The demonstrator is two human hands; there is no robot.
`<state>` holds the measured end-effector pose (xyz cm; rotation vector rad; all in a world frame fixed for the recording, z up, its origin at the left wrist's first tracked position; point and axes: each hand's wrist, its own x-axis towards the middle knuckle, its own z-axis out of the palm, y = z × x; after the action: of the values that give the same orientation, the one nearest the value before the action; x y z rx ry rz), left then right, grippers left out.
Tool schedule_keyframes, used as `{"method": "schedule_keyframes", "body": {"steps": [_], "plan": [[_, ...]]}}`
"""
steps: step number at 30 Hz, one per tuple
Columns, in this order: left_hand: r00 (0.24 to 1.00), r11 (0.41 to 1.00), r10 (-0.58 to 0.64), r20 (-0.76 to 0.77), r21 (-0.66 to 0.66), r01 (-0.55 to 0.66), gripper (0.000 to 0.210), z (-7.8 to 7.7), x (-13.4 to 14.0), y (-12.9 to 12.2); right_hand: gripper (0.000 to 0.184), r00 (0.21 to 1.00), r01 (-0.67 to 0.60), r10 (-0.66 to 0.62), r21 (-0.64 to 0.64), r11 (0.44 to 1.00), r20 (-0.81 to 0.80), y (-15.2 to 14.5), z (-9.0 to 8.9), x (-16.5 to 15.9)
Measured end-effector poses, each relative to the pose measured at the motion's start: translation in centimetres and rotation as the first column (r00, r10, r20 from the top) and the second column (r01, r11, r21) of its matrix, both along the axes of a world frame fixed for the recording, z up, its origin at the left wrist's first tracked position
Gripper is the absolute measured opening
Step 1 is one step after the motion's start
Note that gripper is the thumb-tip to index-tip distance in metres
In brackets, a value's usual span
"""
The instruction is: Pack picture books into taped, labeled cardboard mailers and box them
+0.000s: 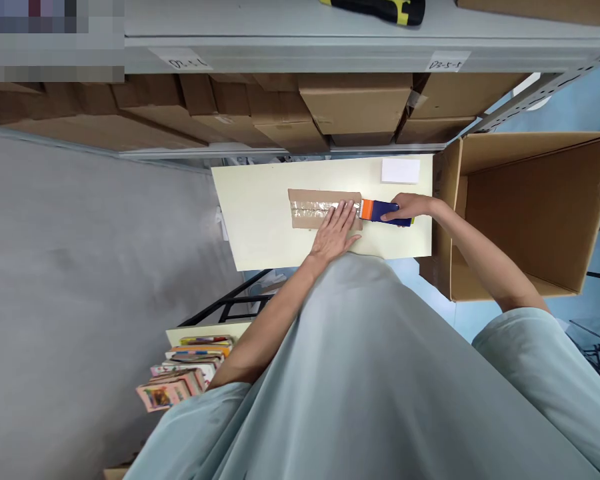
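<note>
A flat brown cardboard package (pixel 305 222) with shiny clear tape along its middle lies on the cream tabletop (pixel 260 243). My left hand (pixel 334 233) rests flat on its right part, fingers stretched out. In my right hand (pixel 411 207) is a dark blue and orange flat item (pixel 379 211), gripped at its right end. The orange end meets the package's right edge; whether it goes inside the cardboard, I cannot tell. Part of the item is hidden under my right fingers. A small white rectangular block (pixel 400 171) lies near the tabletop's back edge.
A large open cardboard box (pixel 530 213) stands at the table's right end. Behind, a grey metal shelf (pixel 300 53) holds several brown boxes (pixel 355 103) and a black-and-yellow tool handle (pixel 380 9). Stacked books (pixel 195 367) sit at lower left beside the grey wall (pixel 80 267).
</note>
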<state>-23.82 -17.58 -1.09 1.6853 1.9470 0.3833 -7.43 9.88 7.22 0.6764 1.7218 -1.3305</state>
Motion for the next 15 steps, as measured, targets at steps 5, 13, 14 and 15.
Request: {"method": "schedule_keyframes", "body": {"steps": [5,13,14,15], "plan": [[0.996,0.992,-0.082,-0.038,-0.103,0.078,0.084,-0.6,0.4,-0.2,0.065,1.000,0.017,-0.018,-0.063,0.998,-0.013,0.8,-1.4,0.9],[0.990,0.985,-0.125,-0.069,-0.124,0.116,0.080,-0.8,-0.2,-0.3,0.079,0.999,-0.021,0.028,-0.219,0.976,0.026,2.6,-2.4,1.4],[0.989,0.985,-0.129,-0.070,-0.122,0.120,0.079,-0.8,-0.3,-0.2,0.081,0.999,-0.030,0.037,-0.215,0.976,0.029,2.8,-2.4,1.8],[0.989,0.985,-0.132,-0.070,-0.119,0.123,0.078,-0.8,-0.3,-0.2,0.083,0.998,-0.041,0.049,-0.206,0.978,0.036,3.2,-2.4,2.3]]}}
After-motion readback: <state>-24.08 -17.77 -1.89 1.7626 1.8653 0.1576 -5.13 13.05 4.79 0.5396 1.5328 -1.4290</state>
